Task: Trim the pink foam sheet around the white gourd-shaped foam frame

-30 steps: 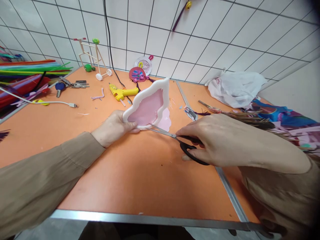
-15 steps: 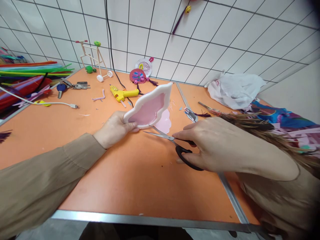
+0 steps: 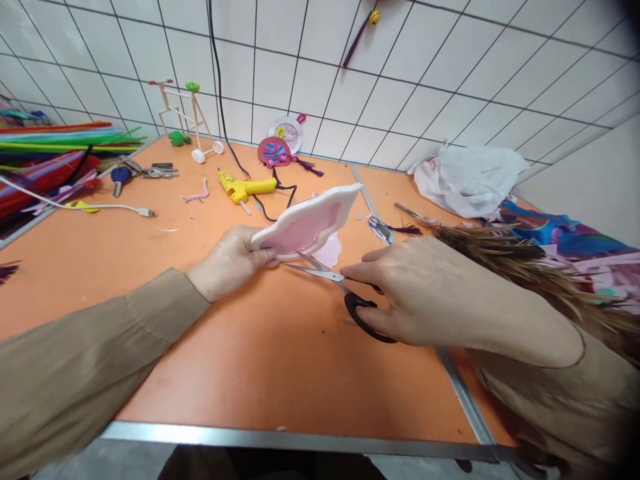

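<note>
My left hand (image 3: 231, 263) pinches the near-left end of a wavy-edged frame (image 3: 345, 200), white around a pink inner panel, and holds it tilted above the table. In my right hand (image 3: 400, 287) are black-handled scissors (image 3: 330, 275), their blades parted and pointing left at the frame's lower edge. Whether the blades touch that edge, I cannot tell. Behind the frame, a pink scalloped piece (image 3: 330, 252) partly shows on the table.
A yellow glue gun (image 3: 247, 190) with a black cord lies beyond the frame. Keys (image 3: 145, 169), a stick-built bicycle model (image 3: 187, 120) and pipe cleaners (image 3: 70, 140) are at the back left. To the right are a white plastic bag (image 3: 470, 180) and brown feathers (image 3: 490, 250).
The frame has tipped flatter, its far tip moving right and down. My right hand and the scissors have shifted slightly left, blades still apart.
</note>
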